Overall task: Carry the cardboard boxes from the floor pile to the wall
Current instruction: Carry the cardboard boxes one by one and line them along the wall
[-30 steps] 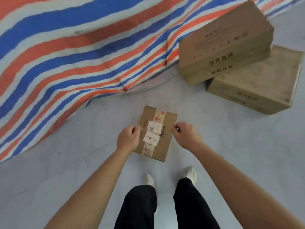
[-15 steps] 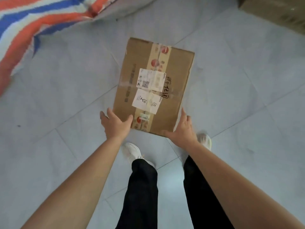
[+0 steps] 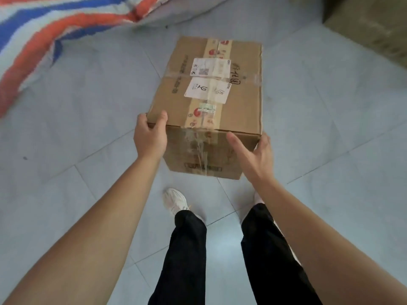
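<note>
One rectangular brown cardboard box (image 3: 211, 102), bound with glossy tape and bearing two white labels, is mid-frame. The left hand (image 3: 149, 137) grips its near left corner, thumb on top. The right hand (image 3: 253, 157) clasps the near right corner, its fingers hidden. A second box (image 3: 370, 25) is cut off at upper right, and a striped tarp (image 3: 55, 29) lies at upper left.

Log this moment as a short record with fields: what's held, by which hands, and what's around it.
held: taped box, white labels on top
left hand: grips near-left top corner, thumb on top
right hand: clasps near-right corner
off floor: cannot tell
around: striped tarp far left; another box far right; tiled floor
</note>
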Tool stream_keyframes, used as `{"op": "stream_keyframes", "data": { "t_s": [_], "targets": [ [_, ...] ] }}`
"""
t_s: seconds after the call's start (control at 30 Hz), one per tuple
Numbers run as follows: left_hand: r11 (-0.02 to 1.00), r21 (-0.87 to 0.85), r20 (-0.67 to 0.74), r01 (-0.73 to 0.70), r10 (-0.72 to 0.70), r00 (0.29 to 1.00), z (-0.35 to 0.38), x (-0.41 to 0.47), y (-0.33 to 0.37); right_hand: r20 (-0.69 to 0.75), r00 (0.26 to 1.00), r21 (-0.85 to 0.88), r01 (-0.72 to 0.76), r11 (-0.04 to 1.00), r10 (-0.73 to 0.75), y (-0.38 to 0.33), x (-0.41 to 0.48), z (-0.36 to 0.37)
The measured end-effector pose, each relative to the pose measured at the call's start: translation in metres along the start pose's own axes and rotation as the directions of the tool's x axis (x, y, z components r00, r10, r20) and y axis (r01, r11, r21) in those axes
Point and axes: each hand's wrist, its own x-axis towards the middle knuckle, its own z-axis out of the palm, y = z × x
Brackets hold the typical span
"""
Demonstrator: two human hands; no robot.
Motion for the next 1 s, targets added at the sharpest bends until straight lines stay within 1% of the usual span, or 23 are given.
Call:
{"op": "stream_keyframes", "data": {
  "t_s": [0.03, 0.1, 0.17, 0.2, 0.27, 0.37, 0.4, 0.47, 0.5, 0.57, 0.6, 0.67, 0.7, 0.73, 0.77, 0.83, 0.87, 1.0],
  "targets": [
    [1.0, -0.023, -0.017, -0.009, 0.008, 1.0, -0.014, -0.005, 0.03, -0.026, 0.999, 0.027, 0.036, 0.999, -0.035, -0.034, -0.004, -0.013],
    [0.998, -0.05, -0.044, 0.022, -0.024, 0.999, -0.044, -0.021, 0.078, -0.063, 0.993, 0.04, 0.102, 0.994, -0.1, -0.094, -0.017, -0.036],
    [0.996, -0.061, -0.034, 0.062, -0.064, 0.997, -0.08, -0.049, 0.12, -0.058, 0.981, 0.015, 0.187, 0.982, -0.186, -0.157, -0.042, -0.061],
    [0.996, -0.041, -0.03, 0.081, -0.082, 0.996, -0.088, -0.061, 0.13, -0.062, 0.975, -0.008, 0.213, 0.977, -0.213, -0.175, -0.049, -0.069],
    [0.995, -0.088, -0.031, 0.046, -0.049, 0.998, -0.143, -0.1, 0.173, -0.03, 0.942, -0.042, 0.333, 0.942, -0.335, -0.247, -0.094, -0.098],
    [0.972, -0.222, -0.102, -0.072, 0.05, 0.994, -0.218, -0.157, 0.237, -0.009, 0.875, -0.064, 0.483, 0.874, -0.484, -0.338, -0.158, -0.129],
    [0.95, -0.281, -0.16, -0.136, 0.093, 0.983, -0.252, -0.178, 0.26, -0.011, 0.835, -0.053, 0.549, 0.834, -0.55, -0.374, -0.188, -0.138],
    [0.93, -0.313, -0.244, -0.191, 0.116, 0.963, -0.295, -0.208, 0.292, -0.016, 0.786, -0.055, 0.616, 0.786, -0.618, -0.418, -0.225, -0.147],
    [0.916, -0.318, -0.327, -0.243, 0.135, 0.935, -0.327, -0.231, 0.304, 0.003, 0.731, -0.047, 0.682, 0.73, -0.682, -0.443, -0.255, -0.15],
    [0.899, -0.304, -0.452, -0.315, 0.155, 0.879, -0.367, -0.263, 0.321, 0.009, 0.654, -0.017, 0.756, 0.654, -0.756, -0.474, -0.292, -0.155],
    [0.889, -0.302, -0.532, -0.344, 0.142, 0.835, -0.393, -0.288, 0.322, 0.034, 0.597, 0.01, 0.801, 0.598, -0.801, -0.49, -0.32, -0.158],
    [0.872, -0.31, -0.633, -0.379, 0.109, 0.767, -0.425, -0.324, 0.318, 0.082, 0.524, 0.061, 0.846, 0.529, -0.848, -0.504, -0.357, -0.161],
    [0.865, -0.312, -0.684, -0.392, 0.082, 0.725, -0.444, -0.348, 0.31, 0.126, 0.472, 0.101, 0.869, 0.485, -0.873, -0.511, -0.381, -0.16],
    [0.864, -0.313, -0.708, -0.394, 0.065, 0.703, -0.451, -0.362, 0.305, 0.147, 0.459, 0.123, 0.87, 0.477, -0.876, -0.512, -0.393, -0.161],
    [0.861, -0.308, -0.757, -0.404, 0.035, 0.652, -0.471, -0.388, 0.293, 0.181, 0.414, 0.176, 0.879, 0.444, -0.892, -0.516, -0.42, -0.156],
    [0.857, -0.313, -0.802, -0.409, -0.008, 0.598, -0.499, -0.428, 0.269, 0.243, 0.367, 0.242, 0.873, 0.423, -0.898, -0.512, -0.464, -0.144],
    [0.859, -0.318, -0.811, -0.4, -0.029, 0.584, -0.509, -0.443, 0.26, 0.271, 0.354, 0.268, 0.865, 0.423, -0.895, -0.508, -0.481, -0.139],
    [0.857, -0.354, -0.872, -0.374, -0.158, 0.463, -0.564, -0.528, 0.18, 0.415, 0.176, 0.361, 0.869, 0.34, -0.892, -0.468, -0.588, -0.107]
  ]
}}
